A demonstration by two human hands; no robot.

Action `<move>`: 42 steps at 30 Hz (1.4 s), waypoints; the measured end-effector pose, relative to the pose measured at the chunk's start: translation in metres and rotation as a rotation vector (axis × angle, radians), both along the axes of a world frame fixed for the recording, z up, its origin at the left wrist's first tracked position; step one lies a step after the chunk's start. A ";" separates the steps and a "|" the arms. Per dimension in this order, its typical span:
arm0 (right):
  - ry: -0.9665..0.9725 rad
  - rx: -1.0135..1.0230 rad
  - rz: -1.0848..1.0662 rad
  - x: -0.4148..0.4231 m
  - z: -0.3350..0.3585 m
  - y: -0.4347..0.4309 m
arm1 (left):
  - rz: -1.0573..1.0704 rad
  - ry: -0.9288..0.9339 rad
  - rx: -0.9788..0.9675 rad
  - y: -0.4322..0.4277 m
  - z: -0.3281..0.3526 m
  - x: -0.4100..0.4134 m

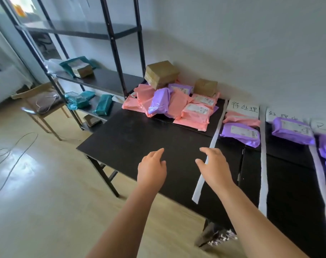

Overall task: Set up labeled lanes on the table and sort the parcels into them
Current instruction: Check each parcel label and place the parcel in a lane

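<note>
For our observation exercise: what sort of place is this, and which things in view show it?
Probably a small room set up for parcel sorting: a pile of pink and purple parcels on a black table, white strips dividing lanes with handwritten labels, and a metal shelf rack holding teal parcels.

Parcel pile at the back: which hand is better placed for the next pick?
Probably the right hand: open and empty, nearest the front pink parcel of the pile, and beside the lane strip. The left hand is free too, but farther from it.
</note>
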State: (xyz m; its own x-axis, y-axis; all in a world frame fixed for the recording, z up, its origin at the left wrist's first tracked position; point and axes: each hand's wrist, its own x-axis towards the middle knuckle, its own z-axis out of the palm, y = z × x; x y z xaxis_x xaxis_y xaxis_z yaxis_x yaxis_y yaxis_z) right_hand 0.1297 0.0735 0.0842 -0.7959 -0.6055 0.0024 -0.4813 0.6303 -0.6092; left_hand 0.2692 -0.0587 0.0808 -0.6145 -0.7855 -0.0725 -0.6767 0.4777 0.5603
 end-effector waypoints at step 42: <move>-0.171 0.328 -0.312 -0.173 -0.090 -0.417 | -0.280 -0.172 0.299 -0.427 -0.107 -0.226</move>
State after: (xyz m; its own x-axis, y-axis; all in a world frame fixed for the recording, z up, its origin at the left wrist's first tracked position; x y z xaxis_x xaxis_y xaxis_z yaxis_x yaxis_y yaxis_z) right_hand -0.0429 -0.3435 -0.0062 -0.9118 -0.2851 -0.2954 -0.1494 0.9006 -0.4081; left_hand 0.0431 -0.4862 -0.0264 -0.7596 -0.5193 -0.3914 -0.6399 0.4897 0.5922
